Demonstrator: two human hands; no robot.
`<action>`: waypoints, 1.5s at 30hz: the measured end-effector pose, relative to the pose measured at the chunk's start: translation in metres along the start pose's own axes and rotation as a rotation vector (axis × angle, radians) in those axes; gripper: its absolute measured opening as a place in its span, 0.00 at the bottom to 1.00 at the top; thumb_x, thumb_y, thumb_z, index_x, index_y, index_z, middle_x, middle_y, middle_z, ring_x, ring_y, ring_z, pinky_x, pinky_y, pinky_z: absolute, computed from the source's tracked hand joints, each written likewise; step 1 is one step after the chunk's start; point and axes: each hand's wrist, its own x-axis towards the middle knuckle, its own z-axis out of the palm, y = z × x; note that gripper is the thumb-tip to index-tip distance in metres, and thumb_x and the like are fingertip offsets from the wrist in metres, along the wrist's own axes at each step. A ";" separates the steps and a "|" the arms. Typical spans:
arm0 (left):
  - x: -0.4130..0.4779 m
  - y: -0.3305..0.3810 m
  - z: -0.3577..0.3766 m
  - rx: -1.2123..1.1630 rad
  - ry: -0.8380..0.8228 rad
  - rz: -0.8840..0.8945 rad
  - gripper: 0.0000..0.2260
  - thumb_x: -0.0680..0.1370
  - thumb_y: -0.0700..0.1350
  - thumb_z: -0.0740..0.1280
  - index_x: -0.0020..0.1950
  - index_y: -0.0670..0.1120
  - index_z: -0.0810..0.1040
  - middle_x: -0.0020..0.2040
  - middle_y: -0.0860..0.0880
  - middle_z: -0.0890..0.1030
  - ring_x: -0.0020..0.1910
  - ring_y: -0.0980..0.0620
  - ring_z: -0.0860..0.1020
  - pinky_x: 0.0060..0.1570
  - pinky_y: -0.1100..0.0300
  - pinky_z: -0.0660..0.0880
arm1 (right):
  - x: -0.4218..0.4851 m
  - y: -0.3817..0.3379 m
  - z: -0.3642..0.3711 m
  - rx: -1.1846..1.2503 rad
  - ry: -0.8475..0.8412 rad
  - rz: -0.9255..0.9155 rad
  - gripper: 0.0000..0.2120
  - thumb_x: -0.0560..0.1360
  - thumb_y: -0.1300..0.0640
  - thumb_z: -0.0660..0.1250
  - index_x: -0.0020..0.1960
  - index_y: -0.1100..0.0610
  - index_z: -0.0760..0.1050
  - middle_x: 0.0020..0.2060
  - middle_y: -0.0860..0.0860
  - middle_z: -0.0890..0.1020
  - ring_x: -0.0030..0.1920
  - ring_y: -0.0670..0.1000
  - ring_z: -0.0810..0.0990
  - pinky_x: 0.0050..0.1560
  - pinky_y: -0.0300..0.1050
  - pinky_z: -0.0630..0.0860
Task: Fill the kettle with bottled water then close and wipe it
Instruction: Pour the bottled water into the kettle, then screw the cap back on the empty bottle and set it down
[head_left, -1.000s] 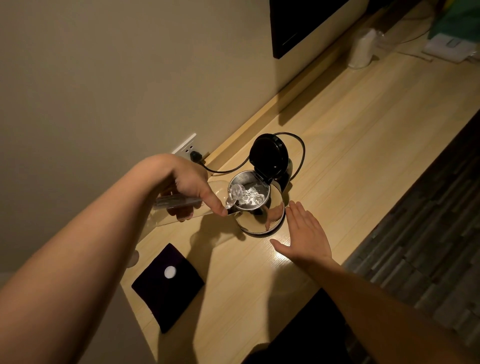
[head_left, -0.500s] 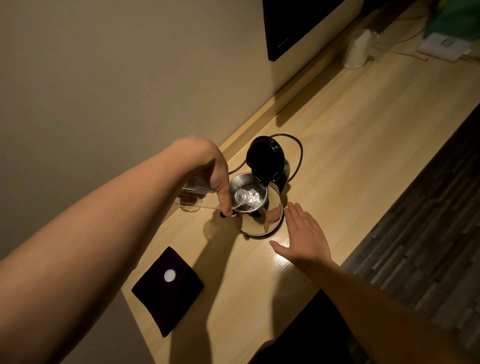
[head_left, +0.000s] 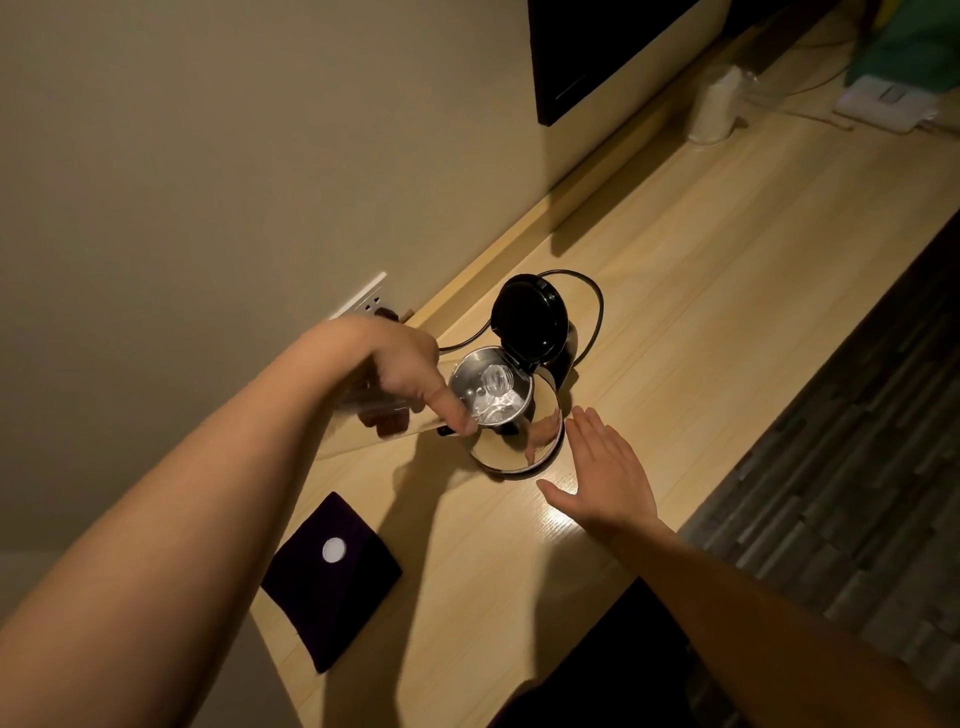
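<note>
Two hands in view. Left hand (head_left: 402, 371) wrapped around clear bottle (head_left: 382, 410) — mostly hidden, neck tipped into open kettle (head_left: 506, 415) mid-counter, lid (head_left: 527, 322) up. Right hand (head_left: 602, 470) flat, fingers spread, just beside kettle — contact unclear.

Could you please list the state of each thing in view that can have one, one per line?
kettle: upright on the desk, open.
kettle lid: flipped up.
water bottle: tipped, mouth over the kettle opening.
power cord: plugged into the wall outlet.
dark cloth: flat on the desk, untouched.
bottle cap: off, lying on the cloth.
left hand: gripping the bottle.
right hand: open, empty, beside the kettle.
</note>
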 end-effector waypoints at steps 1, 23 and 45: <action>-0.002 -0.009 0.007 -0.073 0.028 0.055 0.30 0.67 0.60 0.80 0.51 0.35 0.80 0.44 0.35 0.87 0.39 0.41 0.85 0.45 0.49 0.83 | -0.001 0.000 -0.002 0.049 0.001 0.009 0.45 0.77 0.28 0.56 0.84 0.54 0.52 0.84 0.52 0.53 0.84 0.50 0.47 0.79 0.46 0.43; 0.010 -0.073 0.204 -1.612 0.807 0.466 0.46 0.67 0.84 0.44 0.54 0.53 0.85 0.52 0.42 0.87 0.58 0.42 0.84 0.67 0.38 0.75 | -0.038 -0.227 -0.128 1.076 -0.145 -0.039 0.22 0.80 0.53 0.71 0.72 0.53 0.71 0.65 0.46 0.76 0.56 0.22 0.73 0.49 0.19 0.70; 0.120 -0.204 0.286 -0.820 0.954 -0.290 0.14 0.79 0.49 0.73 0.61 0.44 0.77 0.59 0.45 0.74 0.55 0.45 0.78 0.54 0.55 0.74 | -0.022 -0.233 -0.078 0.708 -0.370 -0.167 0.21 0.74 0.40 0.70 0.64 0.39 0.70 0.55 0.43 0.85 0.57 0.41 0.83 0.57 0.36 0.78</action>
